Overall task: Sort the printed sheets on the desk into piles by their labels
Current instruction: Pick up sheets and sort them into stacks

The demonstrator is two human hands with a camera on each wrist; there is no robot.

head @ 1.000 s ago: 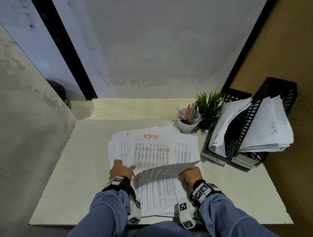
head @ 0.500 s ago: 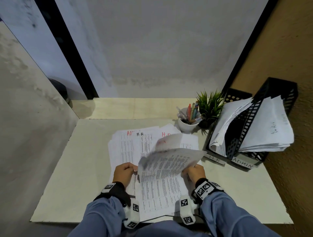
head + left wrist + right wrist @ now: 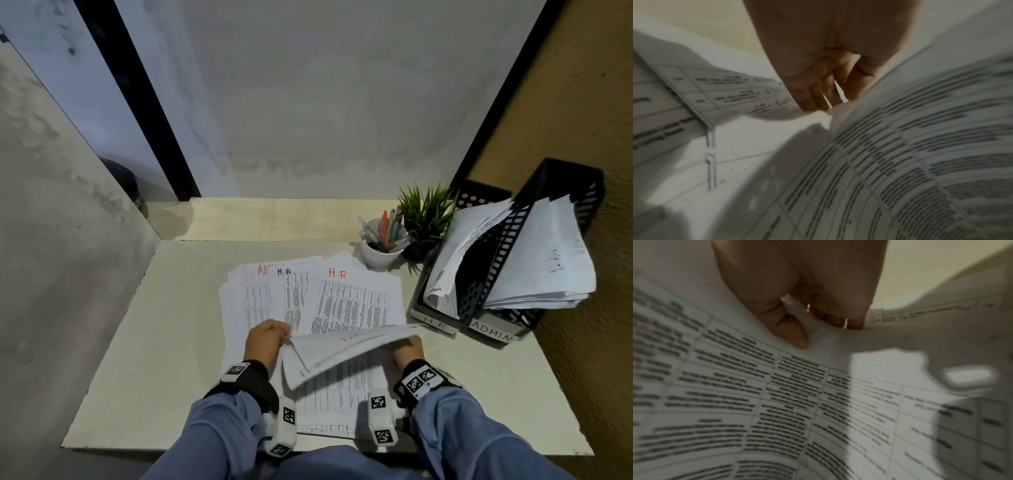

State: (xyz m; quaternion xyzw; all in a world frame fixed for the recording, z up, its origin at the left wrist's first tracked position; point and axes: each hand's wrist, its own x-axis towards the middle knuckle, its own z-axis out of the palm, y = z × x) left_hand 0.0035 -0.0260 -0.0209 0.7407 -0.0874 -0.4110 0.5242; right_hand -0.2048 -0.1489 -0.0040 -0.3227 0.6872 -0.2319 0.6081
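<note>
Printed sheets (image 3: 308, 298) lie fanned on the desk (image 3: 154, 342), with labels ADMIN in red, H.R in black and H.R in red (image 3: 337, 273) showing. A folded-over printed sheet (image 3: 342, 349) is lifted just above the pile. My left hand (image 3: 265, 339) pinches its left corner, and my right hand (image 3: 407, 349) grips its right edge, thumb (image 3: 795, 334) on the paper. The left wrist view shows curled fingers (image 3: 818, 91) at the sheet's (image 3: 900, 162) edge. Another printed sheet (image 3: 342, 401) lies flat beneath, at the front edge.
Two black file trays at the right hold paper stacks, labelled H R (image 3: 435, 322) and ADMIN (image 3: 489, 334). A white cup of pens (image 3: 382, 251) and a small green plant (image 3: 426, 216) stand behind the sheets. Walls close in left, back and right.
The top ADMIN sheet has been lifted off the pile and pulled toward me, curling over. The H.R sheets beneath it have come into view. Both hands kept hold of the sheet.
</note>
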